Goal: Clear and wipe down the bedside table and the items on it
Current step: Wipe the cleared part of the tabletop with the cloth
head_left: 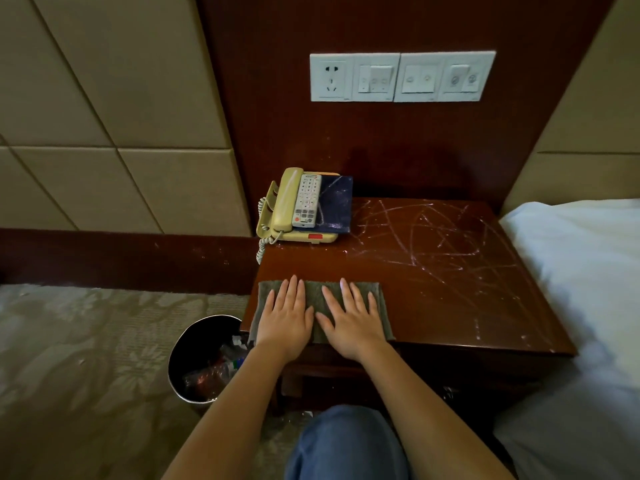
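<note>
Head view.

Edges and room: The cloth (313, 294) lies on the near edge of the table (433, 306), straight in front of the telephone (285, 206) and apart from it, with a strip of bare top between the two. The cloth's left end hangs slightly past the table's left edge. To the right of the telephone most of the top is open. A bed (588, 271) stands against the table's right side. A round bin (204, 358) stands on the floor below and in front of the telephone, close to the table's left side.

Hands: The left hand (285, 320) and the right hand (349, 323) rest flat on the cloth, side by side. Their fingers (294, 289) are straight and spread and grip nothing.

Materials and shapes: The cloth is grey-green towelling, folded to a rectangle. The telephone is cream plastic with a coiled cord hanging off its left side. A grey remote control (306, 200) lies on it beside the handset, and a dark blue flat pad (337, 202) lies on its right part. The bin is shiny metal, dark inside, and holds wrappers.

Surface and room: The top is glossy dark red-brown wood, crossed by white streaks (433, 237) to the right of the telephone. Behind and above the telephone, a wood panel (346, 140) carries a white socket and switch plate (401, 77). Padded beige wall panels (104, 98) lie to the telephone's left, above patterned carpet (86, 341).
</note>
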Available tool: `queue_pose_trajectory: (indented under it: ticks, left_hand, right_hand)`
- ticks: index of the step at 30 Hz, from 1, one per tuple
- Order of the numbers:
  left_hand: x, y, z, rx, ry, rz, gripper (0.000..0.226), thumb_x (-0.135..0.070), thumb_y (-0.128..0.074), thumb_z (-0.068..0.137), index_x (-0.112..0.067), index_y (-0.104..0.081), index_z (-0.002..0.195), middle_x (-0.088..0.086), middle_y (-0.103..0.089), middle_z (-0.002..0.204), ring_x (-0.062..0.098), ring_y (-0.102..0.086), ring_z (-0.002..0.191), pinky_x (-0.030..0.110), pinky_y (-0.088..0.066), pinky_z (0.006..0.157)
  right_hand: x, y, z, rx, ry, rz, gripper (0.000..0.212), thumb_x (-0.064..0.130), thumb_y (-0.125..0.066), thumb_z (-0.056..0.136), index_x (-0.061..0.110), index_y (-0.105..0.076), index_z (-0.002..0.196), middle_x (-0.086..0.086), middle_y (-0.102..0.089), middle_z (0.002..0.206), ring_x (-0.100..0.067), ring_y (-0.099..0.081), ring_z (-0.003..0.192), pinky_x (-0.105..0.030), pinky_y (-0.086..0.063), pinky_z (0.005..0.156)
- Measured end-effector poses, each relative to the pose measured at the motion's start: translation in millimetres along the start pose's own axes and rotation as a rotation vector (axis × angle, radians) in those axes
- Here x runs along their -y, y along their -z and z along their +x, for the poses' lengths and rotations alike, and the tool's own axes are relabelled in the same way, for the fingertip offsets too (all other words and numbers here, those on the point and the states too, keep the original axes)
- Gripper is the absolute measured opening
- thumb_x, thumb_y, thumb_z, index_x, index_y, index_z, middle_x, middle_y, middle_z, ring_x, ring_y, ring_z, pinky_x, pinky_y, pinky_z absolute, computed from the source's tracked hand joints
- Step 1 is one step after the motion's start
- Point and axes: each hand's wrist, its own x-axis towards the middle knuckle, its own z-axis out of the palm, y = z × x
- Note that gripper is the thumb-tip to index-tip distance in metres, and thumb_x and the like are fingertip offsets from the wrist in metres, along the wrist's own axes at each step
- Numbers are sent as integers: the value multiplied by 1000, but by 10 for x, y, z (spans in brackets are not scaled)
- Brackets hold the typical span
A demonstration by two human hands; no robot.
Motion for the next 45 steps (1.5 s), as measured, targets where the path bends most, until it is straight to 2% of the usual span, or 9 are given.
queue_pose_trajectory:
  ticks: [18, 19, 21, 23, 29, 36, 40, 43, 45]
  left_hand:
    - [-1827, -104, 180, 22, -297, 35, 58, -38, -8, 103, -11, 10, 150, 4, 16, 158, 17, 15, 146, 37, 7, 118]
    - [-1924, -111, 193, 25, -312, 38, 58, -38, -8, 103, -11, 11, 150, 4, 16, 158, 17, 15, 146, 37, 7, 118]
    - [-2100, -125, 219, 21, -340, 48, 58, -38, -7, 103, -11, 10, 150, 5, 16, 158, 18, 15, 146, 38, 7, 119]
    - [-2251, -131, 249, 20, -363, 48, 58, -38, -7, 103, -10, 10, 150, 5, 16, 158, 18, 15, 146, 38, 7, 119]
    - [-2580, -136, 350, 30, -412, 40, 58, -38, -7, 102, -11, 11, 150, 4, 17, 158, 18, 16, 146, 37, 9, 117]
    - [-2727, -130, 509, 42, -450, 7, 58, -39, -7, 102, -12, 11, 150, 3, 17, 158, 16, 16, 145, 37, 10, 117]
    - [-2776, -118, 673, 32, -447, -26, 57, -38, -8, 102, -13, 10, 151, 2, 16, 158, 16, 16, 145, 36, 10, 117]
    - [-2810, -107, 835, 31, -445, -31, 57, -37, -8, 102, -13, 9, 151, 2, 15, 158, 16, 15, 146, 37, 10, 117]
    - [-2833, -97, 961, 32, -443, -34, 57, -38, -8, 102, -14, 9, 151, 2, 15, 159, 16, 15, 146, 37, 10, 117]
  right_hand:
    - [-1661, 53, -840, -132, -277, 52, 61, 60, -7, 96, 37, 6, 151, -1, 18, 159, -17, 16, 146, -44, 10, 118]
    - [-1743, 54, -876, -146, -291, 54, 66, 65, 0, 92, 37, 6, 151, -1, 17, 159, -18, 16, 146, -44, 10, 118]
    - [-1890, 39, -930, -188, -306, 54, 97, 76, 30, 66, 36, 4, 151, -2, 14, 160, -18, 13, 147, -44, 8, 117]
    - [-2035, 25, -968, -207, -340, 44, 120, 74, 45, 46, 36, 4, 151, -2, 12, 161, -18, 11, 147, -44, 8, 117]
    - [-2322, 78, -1050, -241, -393, 34, 109, 77, 33, 55, 35, 3, 151, -2, 9, 161, -18, 9, 147, -43, 8, 117]
    - [-2523, 169, -931, -227, -443, -3, 80, 67, 12, 80, 33, 4, 152, -4, 10, 161, -19, 9, 148, -44, 7, 117]
    - [-2568, 251, -789, -231, -466, -15, 92, 63, 22, 68, 32, 3, 152, -6, 7, 161, -20, 7, 148, -45, 5, 117]
    - [-2627, 309, -641, -236, -482, -8, 65, 59, -1, 94, 30, 2, 153, -7, 7, 161, -21, 7, 148, -45, 4, 118]
    - [-2668, 358, -534, -231, -486, 4, 59, 53, -11, 100, 30, 2, 153, -7, 9, 161, -21, 9, 147, -46, 5, 118]
